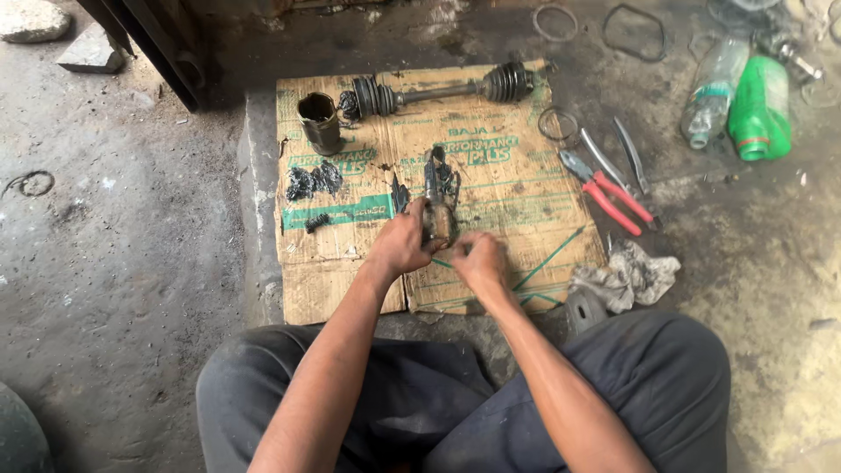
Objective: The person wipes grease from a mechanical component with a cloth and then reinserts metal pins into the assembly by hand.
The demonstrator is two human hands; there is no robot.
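I see a flattened brown cardboard sheet (517, 188) on the stained concrete floor (123, 263). Along its far edge lies a black-booted drive shaft (438, 90); a greasy metal cup (320, 123) stands near its far left corner. Red-handled pliers (609, 194) and a grey rag (626, 276) lie off its right edge.

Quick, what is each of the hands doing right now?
Left hand: closed around the greasy metal joint part on the cardboard.
Right hand: fingers curled at the lower end of that part; a firm grip cannot be told.
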